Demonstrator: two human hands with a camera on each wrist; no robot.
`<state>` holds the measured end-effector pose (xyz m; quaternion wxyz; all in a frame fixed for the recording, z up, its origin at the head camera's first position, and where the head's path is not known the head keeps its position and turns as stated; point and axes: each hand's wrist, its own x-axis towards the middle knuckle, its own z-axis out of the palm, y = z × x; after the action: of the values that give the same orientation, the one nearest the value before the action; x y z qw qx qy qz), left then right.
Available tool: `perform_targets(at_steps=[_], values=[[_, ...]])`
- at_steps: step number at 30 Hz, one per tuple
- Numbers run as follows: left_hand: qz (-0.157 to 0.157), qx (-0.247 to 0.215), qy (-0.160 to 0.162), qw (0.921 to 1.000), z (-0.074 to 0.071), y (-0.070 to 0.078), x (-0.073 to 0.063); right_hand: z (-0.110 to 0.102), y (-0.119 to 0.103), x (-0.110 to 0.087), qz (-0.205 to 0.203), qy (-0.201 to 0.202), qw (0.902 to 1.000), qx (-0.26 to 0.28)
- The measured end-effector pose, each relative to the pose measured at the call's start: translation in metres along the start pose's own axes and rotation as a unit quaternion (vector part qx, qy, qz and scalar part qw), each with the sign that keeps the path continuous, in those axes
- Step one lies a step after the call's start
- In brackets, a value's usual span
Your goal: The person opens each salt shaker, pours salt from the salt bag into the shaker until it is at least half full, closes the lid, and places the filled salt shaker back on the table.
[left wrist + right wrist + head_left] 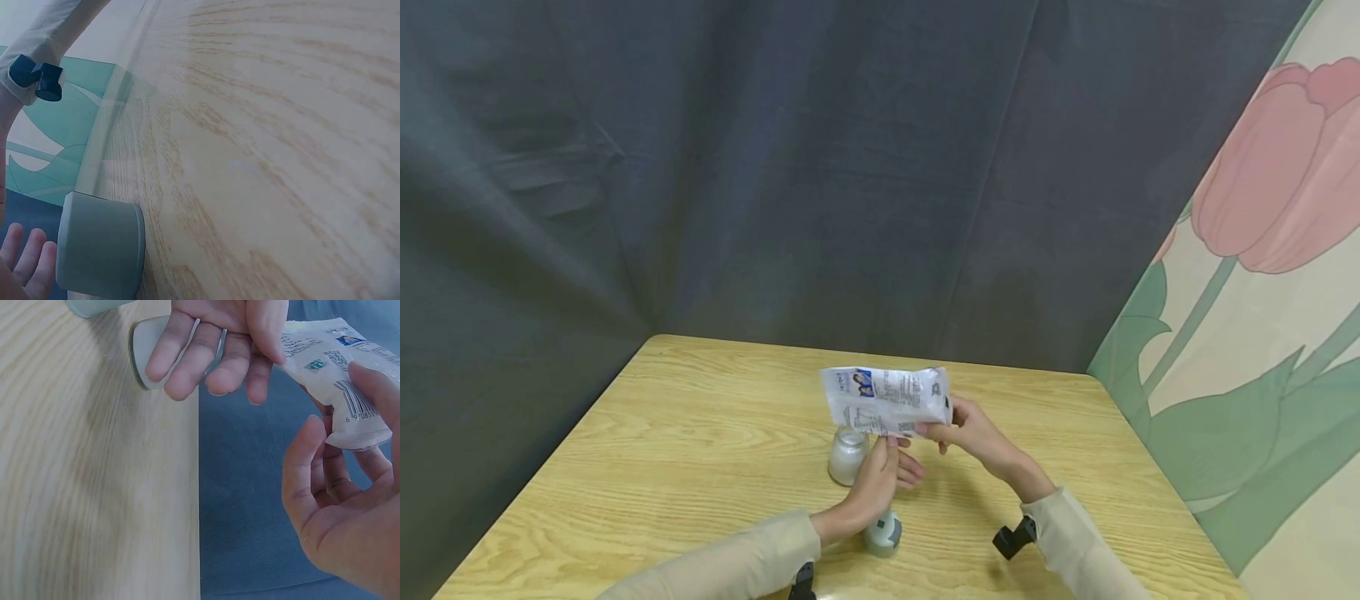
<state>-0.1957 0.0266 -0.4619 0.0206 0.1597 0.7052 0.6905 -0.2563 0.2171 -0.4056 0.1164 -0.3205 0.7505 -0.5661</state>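
Observation:
A white printed plastic pouch (pixel 891 400) is held up over the table by my right hand (pixel 981 437), thumb on one face and fingers behind its right end. In the right wrist view a barcode shows on the pouch (pixel 350 403). My left hand (pixel 872 483) is just below its lower edge, thumb tip right at the pouch and fingers extended loosely. Left of that hand stands a glass jar (pixel 844 462) with whitish contents, its mouth under the pouch. The jar (pixel 145 347) is partly hidden behind the left fingers in the right wrist view.
A grey-green rounded object (pixel 882 537) stands on the wood-grain table (pixel 700 450) under my left wrist, close to the left hand in the left wrist view. A dark curtain (pixel 820 183) hangs behind the table. A tulip-patterned wall (pixel 1262 333) rises on the right.

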Motion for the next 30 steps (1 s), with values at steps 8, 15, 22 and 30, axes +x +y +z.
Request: perform_targets(at_steps=[8, 15, 22, 30], values=[[-0.009, 0.007, 0.0, 0.9999, -0.001, -0.001, -0.001, -0.001, 0.005, -0.005, 0.021, 0.003, 0.9998, 0.001], [0.001, 0.016, 0.007, 0.9998, 0.0, 0.026, -0.012, 0.0, 0.009, -0.008, 0.025, -0.004, 0.9996, 0.011], [0.001, 0.028, 0.015, 0.9995, 0.0, 0.014, -0.008, 0.0, 0.016, -0.009, 0.025, -0.002, 0.9995, 0.02], [0.008, 0.042, 0.022, 0.9989, -0.002, -0.004, -0.003, 0.004, 0.021, -0.012, 0.021, 0.001, 0.9982, 0.057]])
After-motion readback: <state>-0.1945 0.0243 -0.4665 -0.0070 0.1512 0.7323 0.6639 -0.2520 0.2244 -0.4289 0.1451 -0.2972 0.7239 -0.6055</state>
